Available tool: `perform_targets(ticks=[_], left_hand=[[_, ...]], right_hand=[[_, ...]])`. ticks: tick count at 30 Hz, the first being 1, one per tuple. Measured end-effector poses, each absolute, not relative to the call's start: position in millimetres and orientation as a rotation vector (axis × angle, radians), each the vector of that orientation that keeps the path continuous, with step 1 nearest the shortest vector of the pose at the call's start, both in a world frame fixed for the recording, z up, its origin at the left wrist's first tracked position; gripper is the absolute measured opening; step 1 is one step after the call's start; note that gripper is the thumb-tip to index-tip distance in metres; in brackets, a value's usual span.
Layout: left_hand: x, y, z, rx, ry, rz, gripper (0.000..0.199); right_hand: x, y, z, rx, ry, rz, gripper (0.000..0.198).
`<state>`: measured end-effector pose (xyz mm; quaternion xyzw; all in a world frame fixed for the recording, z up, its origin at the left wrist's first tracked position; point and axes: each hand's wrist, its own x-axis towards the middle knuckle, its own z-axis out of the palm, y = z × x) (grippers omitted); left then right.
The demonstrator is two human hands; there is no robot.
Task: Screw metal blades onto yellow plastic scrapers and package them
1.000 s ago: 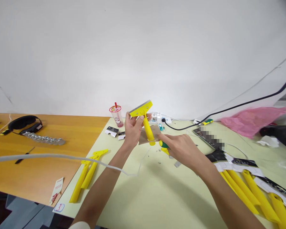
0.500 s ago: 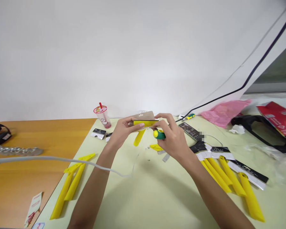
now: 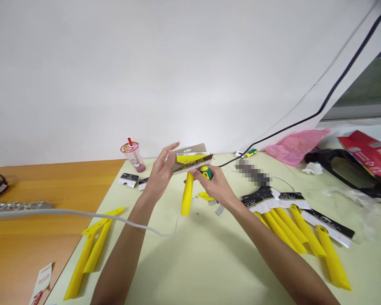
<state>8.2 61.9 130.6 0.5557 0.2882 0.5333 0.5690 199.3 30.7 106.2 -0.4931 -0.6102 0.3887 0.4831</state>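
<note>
Over the pale tabletop (image 3: 178, 267), between left hand (image 3: 159, 173) and right hand (image 3: 218, 184), holds the yellow scraper (image 3: 186, 197) handle-down across the packaging card (image 3: 199, 148), with the left, of unclear grip, at the card's left end and the right clamped on the screwdriver (image 3: 206, 171), above tiny metal bits (image 3: 197, 213).

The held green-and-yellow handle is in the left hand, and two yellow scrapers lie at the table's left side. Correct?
Not quite: the head view shows the green-and-yellow handle in the right hand, not the left hand. Two yellow scrapers do lie there.
</note>
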Motion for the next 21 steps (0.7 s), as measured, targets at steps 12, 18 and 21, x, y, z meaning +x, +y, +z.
perform_targets(ticks=[12, 18, 21], left_hand=[[-0.3, 75.0, 123.3, 1.258, 0.630, 1.232, 0.044], [7.8, 71.4, 108.7, 1.418, 0.430, 1.108, 0.046], [15.2, 69.2, 106.6, 1.483, 0.458, 1.077, 0.064]], right_hand=[[207.2, 30.0, 96.9, -0.854, -1.571, 1.377, 0.043], [220.6, 3.4, 99.7, -0.948, -1.780, 0.696, 0.050], [240.4, -18.2, 100.4, -1.126, -1.966, 0.041, 0.047]])
